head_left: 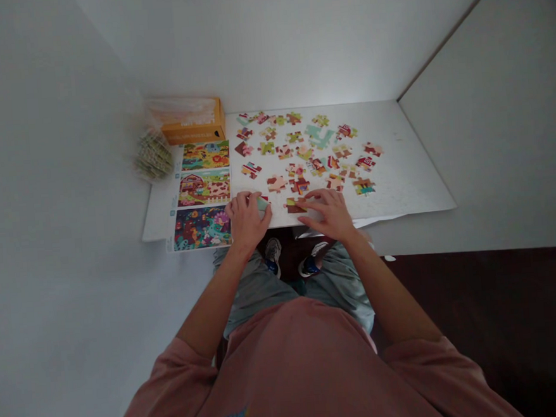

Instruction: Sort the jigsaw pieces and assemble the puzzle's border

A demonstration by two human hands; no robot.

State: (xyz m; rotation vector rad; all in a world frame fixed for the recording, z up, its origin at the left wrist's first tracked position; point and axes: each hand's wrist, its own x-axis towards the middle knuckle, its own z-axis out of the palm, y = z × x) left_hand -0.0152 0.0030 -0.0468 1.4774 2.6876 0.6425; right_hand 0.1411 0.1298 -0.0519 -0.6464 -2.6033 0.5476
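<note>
My left hand [250, 220] rests near the front edge of the table, fingers curled around a pale green puzzle piece [262, 204]; a bit of red shows beside it, and the fingers hide the rest. Just to the right lies a brown and green puzzle piece [294, 207]. Over its right end, my right hand [328, 212] has its index finger on the piece and its thumb at the lower edge. Close above the hands are a pale pink puzzle piece [277, 183] and a red-brown puzzle piece [300, 186].
Many loose puzzle pieces [320, 135] spread across the white table [409, 174]. Printed picture sheets [204, 188] lie at the left. Behind them stands an orange box [194, 128] with plastic on top, beside a plastic bag of pieces [153, 155]. Walls border the table.
</note>
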